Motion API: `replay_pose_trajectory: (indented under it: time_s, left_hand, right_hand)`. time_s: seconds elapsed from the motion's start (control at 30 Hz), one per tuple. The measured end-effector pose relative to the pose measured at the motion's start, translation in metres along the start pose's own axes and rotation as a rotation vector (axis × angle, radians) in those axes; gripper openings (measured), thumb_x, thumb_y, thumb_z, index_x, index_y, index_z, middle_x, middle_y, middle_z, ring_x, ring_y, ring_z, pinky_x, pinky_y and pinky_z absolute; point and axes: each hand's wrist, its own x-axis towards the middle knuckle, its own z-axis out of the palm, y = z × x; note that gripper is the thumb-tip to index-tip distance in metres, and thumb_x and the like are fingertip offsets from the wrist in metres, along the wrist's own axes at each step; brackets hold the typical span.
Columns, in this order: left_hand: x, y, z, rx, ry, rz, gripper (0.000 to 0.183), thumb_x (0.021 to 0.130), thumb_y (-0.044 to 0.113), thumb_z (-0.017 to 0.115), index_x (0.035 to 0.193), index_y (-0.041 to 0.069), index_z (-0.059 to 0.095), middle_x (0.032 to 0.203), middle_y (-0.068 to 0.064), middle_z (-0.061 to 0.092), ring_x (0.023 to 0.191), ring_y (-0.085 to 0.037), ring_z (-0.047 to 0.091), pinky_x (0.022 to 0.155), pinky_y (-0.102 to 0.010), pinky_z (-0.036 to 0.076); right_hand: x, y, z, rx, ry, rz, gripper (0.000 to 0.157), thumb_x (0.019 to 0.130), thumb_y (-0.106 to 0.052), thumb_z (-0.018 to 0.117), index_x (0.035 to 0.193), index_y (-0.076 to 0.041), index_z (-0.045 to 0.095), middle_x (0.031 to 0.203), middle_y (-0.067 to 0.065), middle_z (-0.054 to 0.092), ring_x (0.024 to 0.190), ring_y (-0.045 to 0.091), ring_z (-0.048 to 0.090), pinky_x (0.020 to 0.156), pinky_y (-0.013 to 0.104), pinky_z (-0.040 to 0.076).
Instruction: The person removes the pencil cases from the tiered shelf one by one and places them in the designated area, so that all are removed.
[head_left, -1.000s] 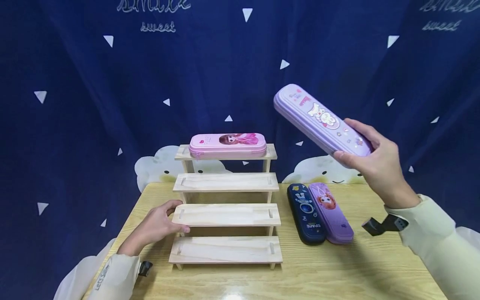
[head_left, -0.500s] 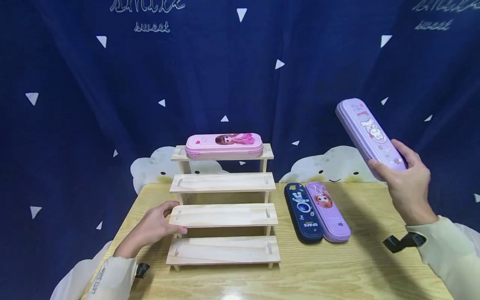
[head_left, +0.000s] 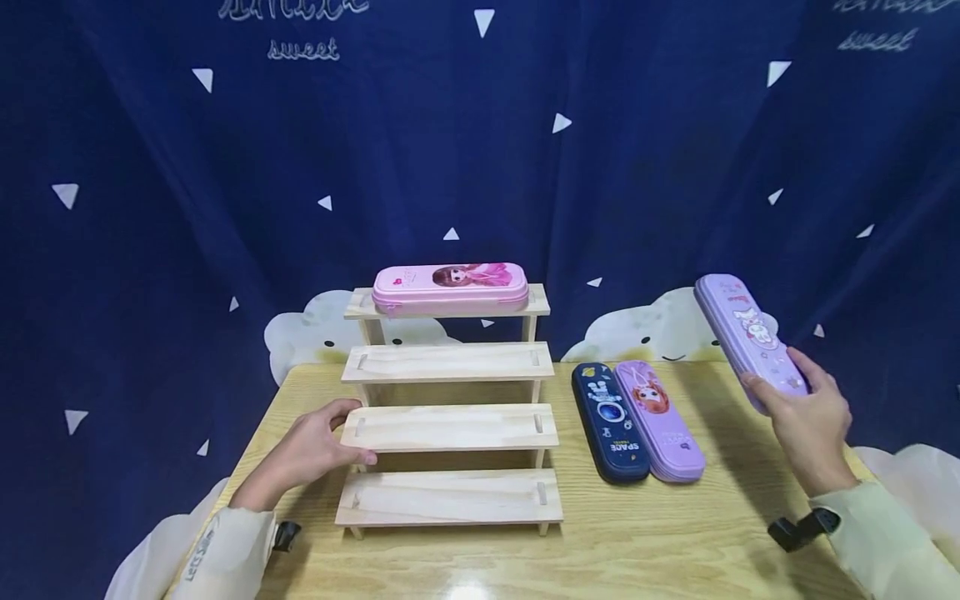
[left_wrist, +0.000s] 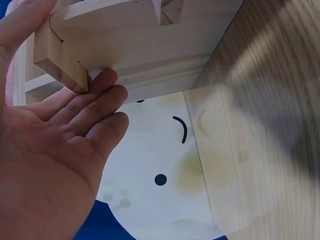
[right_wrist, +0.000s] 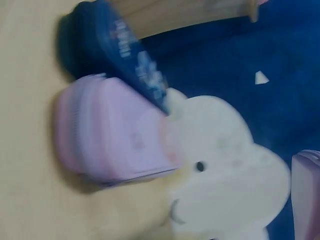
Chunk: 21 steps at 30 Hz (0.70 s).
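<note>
My right hand (head_left: pixel 810 429) grips the near end of a lavender pencil case (head_left: pixel 750 337) with a white cartoon figure, held tilted above the right side of the table. In the right wrist view only a sliver of that case (right_wrist: pixel 306 192) shows at the edge. My left hand (head_left: pixel 311 450) holds the left end of a tiered wooden display rack (head_left: pixel 450 427) at its second step from the bottom. The left wrist view has its fingers curled by the rack's wooden end piece (left_wrist: pixel 60 67). A pink pencil case (head_left: pixel 450 287) with a doll picture lies on the top step.
Right of the rack, a navy space pencil case (head_left: pixel 611 423) and a purple doll pencil case (head_left: pixel 660 421) lie side by side on the wooden table (head_left: pixel 637 542). Behind hangs a dark blue curtain (head_left: pixel 420 150) with white triangles and clouds.
My right hand has carried the lavender pencil case to the right and then lowered it toward the table. My left hand has stayed on the rack.
</note>
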Motion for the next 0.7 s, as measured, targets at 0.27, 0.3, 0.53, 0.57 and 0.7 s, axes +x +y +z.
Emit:
replay_pose_trajectory:
  time_s: [0.27,0.3,0.53,0.57,0.7]
  left_hand:
    - [0.001,0.001,-0.003,0.019,0.016,0.005,0.093,0.064,0.051,0.092,0.137,0.007,0.056,0.129,-0.017,0.069,0.123,-0.031,0.065,0.099,-0.046,0.051]
    - [0.000,0.001,-0.002,0.010,0.014,0.004,0.092,0.064,0.050,0.093,0.137,0.007,0.056,0.129,-0.016,0.070,0.123,-0.030,0.065,0.100,-0.046,0.051]
    - [0.000,0.001,0.000,-0.028,-0.010,-0.010,0.094,0.065,0.050,0.093,0.139,0.007,0.054,0.132,-0.016,0.068,0.125,-0.030,0.064,0.102,-0.049,0.050]
    - [0.000,0.001,0.000,-0.026,-0.011,-0.009,0.094,0.065,0.050,0.092,0.139,0.006,0.054,0.132,-0.017,0.068,0.125,-0.031,0.063,0.102,-0.049,0.050]
    - [0.001,0.000,0.001,-0.019,-0.007,-0.022,0.096,0.064,0.051,0.093,0.139,0.006,0.054,0.133,-0.017,0.067,0.127,-0.032,0.063,0.102,-0.047,0.050]
  right_hand:
    - [-0.006,0.043,0.023,0.004,-0.107,0.093,0.080,0.086,-0.039,0.078,0.155,-0.019,0.042,0.154,0.016,0.050,0.113,0.010,0.052,0.087,0.011,0.036]
    - [-0.007,0.047,0.025,0.001,-0.123,0.111,0.081,0.087,-0.040,0.077,0.156,-0.019,0.040,0.155,0.016,0.049,0.118,0.013,0.054,0.093,0.013,0.039]
    - [-0.019,0.071,0.039,-0.055,-0.197,0.147,0.086,0.089,-0.041,0.074,0.159,-0.013,0.033,0.156,0.024,0.045,0.138,0.039,0.046,0.107,0.038,0.040]
    - [-0.020,0.074,0.041,-0.057,-0.206,0.154,0.086,0.089,-0.041,0.074,0.159,-0.013,0.032,0.156,0.025,0.044,0.138,0.040,0.045,0.108,0.039,0.040]
    - [-0.024,0.084,0.049,-0.062,-0.256,0.192,0.090,0.090,-0.042,0.073,0.160,-0.010,0.027,0.158,0.029,0.038,0.143,0.045,0.039,0.118,0.056,0.033]
